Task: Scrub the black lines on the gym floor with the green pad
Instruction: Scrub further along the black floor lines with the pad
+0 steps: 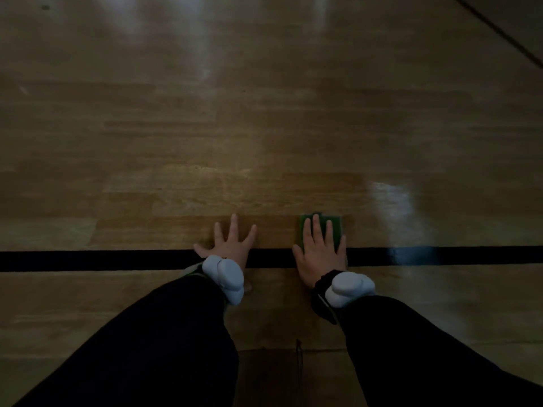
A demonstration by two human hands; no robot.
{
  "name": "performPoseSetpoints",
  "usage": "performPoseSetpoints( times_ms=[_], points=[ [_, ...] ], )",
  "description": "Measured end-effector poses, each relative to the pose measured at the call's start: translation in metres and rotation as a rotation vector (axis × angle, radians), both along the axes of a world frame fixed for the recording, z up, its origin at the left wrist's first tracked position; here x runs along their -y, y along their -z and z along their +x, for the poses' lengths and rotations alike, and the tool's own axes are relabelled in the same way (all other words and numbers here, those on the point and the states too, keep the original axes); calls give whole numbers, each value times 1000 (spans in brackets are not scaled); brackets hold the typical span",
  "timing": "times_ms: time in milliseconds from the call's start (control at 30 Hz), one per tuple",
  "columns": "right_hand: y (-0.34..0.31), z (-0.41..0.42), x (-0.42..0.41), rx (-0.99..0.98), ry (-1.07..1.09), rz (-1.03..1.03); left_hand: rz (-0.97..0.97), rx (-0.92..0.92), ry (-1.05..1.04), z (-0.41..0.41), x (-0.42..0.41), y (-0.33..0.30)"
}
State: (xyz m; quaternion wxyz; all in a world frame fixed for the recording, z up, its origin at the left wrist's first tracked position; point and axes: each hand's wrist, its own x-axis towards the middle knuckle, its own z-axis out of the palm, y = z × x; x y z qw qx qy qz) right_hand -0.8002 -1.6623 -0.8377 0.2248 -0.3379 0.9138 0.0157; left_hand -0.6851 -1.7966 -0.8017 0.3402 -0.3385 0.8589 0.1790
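A broad black line (pixel 102 260) runs left to right across the wooden gym floor (pixel 264 127). The green pad (pixel 335 227) lies flat on the wood just beyond the line. My right hand (pixel 320 251) presses on it with straight fingers, and its heel is over the line. My left hand (pixel 230 245) rests flat on the floor with fingers spread, its wrist over the line, a short way left of the pad. Both wrists carry white devices on bands, and both arms are in dark sleeves.
A second, thin dark line (pixel 499 27) crosses the far right corner diagonally. Bright light reflections lie on the floor at the right (pixel 390 198) and the top. A small dark spot (pixel 45 7) marks the far left. The scene is dim.
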Motion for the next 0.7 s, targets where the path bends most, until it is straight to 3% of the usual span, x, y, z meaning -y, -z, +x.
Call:
performPoseSetpoints(
  times_ms=[233, 467, 700],
  points=[
    [6, -47, 9, -13, 4, -36, 8, 79, 146, -14, 35, -6],
    [4, -106, 28, 13, 183, -20, 42, 91, 61, -16, 51, -3],
    [10, -107, 44, -62, 219, -23, 74, 92, 35, -18, 53, -1]
  ],
)
